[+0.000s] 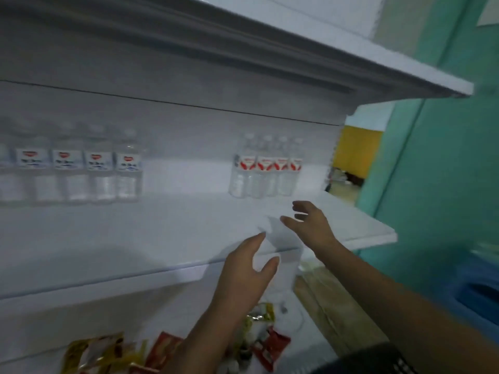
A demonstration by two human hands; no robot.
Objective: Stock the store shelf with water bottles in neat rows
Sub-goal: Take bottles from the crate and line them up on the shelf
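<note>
Two groups of bottles stand at the back of the shelf (162, 238): a blue-label row (78, 168) toward 9 o'clock and a red-label row (266, 170) toward 1 o'clock, with bare shelf between them. Both hands reach up toward the red-label row. The left hand (243, 271) is spread wide, fingers straight, thumb apart, holding nothing. The right hand (310, 222) is also wide, fingers loosely curved, nothing gripped, just short of the bottles. Something pale and blurred shows between the two hands, and I cannot tell what it is.

Snack packets (108, 354) lie on the lower shelf toward 6 o'clock.

These bottles look small, clear and full, so each should feel moderately heavy for its size, with thin walls that give when squeezed and a smooth, rather slippery surface. Best hold, I judge, is round the labelled waist, or the stiffer neck under the cap; pushing low on the body should slide one without tipping it.
</note>
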